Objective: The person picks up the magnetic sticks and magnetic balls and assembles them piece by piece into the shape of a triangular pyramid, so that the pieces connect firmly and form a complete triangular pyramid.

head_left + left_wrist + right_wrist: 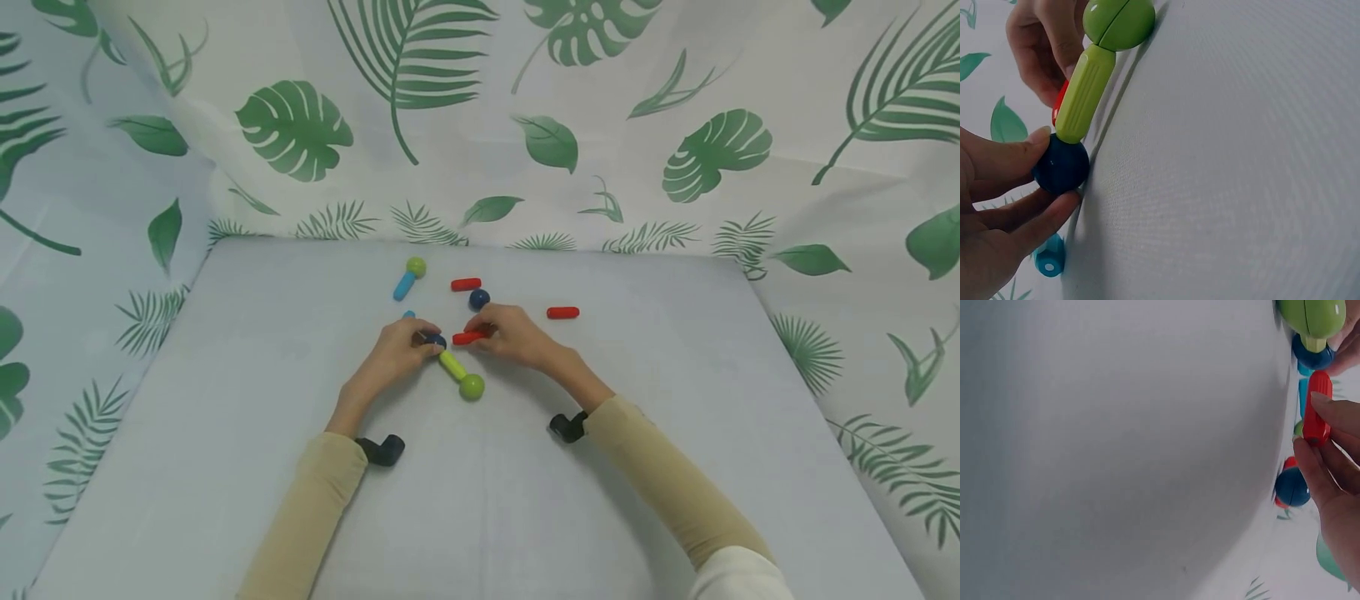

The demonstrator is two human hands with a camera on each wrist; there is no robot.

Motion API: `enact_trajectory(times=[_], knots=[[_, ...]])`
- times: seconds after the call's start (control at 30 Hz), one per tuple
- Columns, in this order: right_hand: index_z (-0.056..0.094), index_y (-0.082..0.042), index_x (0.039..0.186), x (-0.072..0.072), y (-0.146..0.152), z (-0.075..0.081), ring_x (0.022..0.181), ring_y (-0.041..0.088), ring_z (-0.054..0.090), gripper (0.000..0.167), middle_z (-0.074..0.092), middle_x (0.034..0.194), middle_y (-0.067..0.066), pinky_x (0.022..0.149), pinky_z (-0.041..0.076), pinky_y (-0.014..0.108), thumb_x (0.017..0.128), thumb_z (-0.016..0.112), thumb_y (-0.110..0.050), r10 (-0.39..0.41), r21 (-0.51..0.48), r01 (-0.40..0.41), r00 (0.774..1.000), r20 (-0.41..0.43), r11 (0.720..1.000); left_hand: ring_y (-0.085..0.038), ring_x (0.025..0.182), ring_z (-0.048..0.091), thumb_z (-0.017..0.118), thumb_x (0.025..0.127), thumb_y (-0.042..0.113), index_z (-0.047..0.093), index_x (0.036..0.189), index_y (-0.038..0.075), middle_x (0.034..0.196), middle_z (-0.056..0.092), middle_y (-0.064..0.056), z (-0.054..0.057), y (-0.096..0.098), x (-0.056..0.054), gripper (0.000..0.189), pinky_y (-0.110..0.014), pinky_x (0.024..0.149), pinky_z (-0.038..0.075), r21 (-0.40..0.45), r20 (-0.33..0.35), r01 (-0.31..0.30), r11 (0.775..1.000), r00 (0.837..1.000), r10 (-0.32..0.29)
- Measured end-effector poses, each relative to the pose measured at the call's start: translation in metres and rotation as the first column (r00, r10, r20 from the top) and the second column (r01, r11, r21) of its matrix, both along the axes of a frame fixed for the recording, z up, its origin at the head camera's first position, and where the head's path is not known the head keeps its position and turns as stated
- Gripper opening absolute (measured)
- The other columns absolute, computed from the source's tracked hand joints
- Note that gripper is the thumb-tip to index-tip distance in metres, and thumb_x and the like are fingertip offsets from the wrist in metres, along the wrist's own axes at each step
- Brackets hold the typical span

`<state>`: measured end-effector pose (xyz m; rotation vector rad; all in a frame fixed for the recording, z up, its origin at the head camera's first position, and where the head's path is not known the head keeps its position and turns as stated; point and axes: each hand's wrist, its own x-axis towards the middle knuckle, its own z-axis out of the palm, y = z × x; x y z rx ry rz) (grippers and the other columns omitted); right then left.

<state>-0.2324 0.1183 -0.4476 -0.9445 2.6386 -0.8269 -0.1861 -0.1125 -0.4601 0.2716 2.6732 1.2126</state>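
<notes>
- Head view, far left of the group: rear blue rod (403, 287) with rear green ball (416, 267) at its end, both on the table (480, 517). Second blue rod (408, 314) shows only a tip past the left hand (405, 346); left wrist view gives its round end, below the fingers.
- Left wrist view shows the left grip best: thumb on one side of the navy ball (1060, 165), fingertips on the other, pinching it. Ball sits between the tips, palm clear of it.
- Left hand pose: comes in from lower left, back of hand up, tan sleeve (307, 508) behind the wrist.
- Green rod (452, 365) runs from the navy ball to the green ball (472, 387), toward the wearer, outside the fingers.
- Right wrist view shows what head view half hides: red rod (1318, 412) pinched by the right hand (512, 333), thumb across its face, a fingertip at its near end. Free end points at the navy ball, just beside it; head view shows a small gap.
- Right hand pose: reaches in from lower right, wrist bent, fingers curled.
- Behind it: rear red rod (466, 284) and rear navy ball (479, 299), close together; can't tell if touching.
- Rightmost: loose red rod (563, 312), well apart from the rest.
</notes>
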Motion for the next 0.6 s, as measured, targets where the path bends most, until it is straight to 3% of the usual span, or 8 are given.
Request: enact_trajectory(times=[0.23,0.6], knots=[[0.074,-0.004,0.117,-0.0005,-0.0066,-0.0009,0.095,0.020,0.065,0.026,0.070,0.103,0.007,0.088,0.059,0.031,0.091,0.077,-0.006,0.047,0.001,-0.047,0.998,-0.032,0.999,-0.027,0.107,0.064,0.072,0.097,0.013,0.069,0.129,0.004,0.119,0.069,-0.013,0.0006,0.0007,-0.0003,0.034,-0.041,0.093,0.056,0.003,-0.003,-0.003,1.000,1.000,0.003],[0.074,-0.003,0.114,0.0012,0.0015,-0.0014,0.097,0.022,0.067,0.024,0.073,0.106,0.010,0.088,0.059,0.032,0.090,0.076,-0.003,0.029,0.007,-0.029,0.998,-0.053,1.000,-0.026,0.107,0.065,0.073,0.096,0.014,0.070,0.129,0.003,0.118,0.070,-0.013,0.0021,0.0021,-0.0001,0.035,-0.040,0.094,0.057,-0.007,0.005,-0.009,1.000,1.000,0.009]])
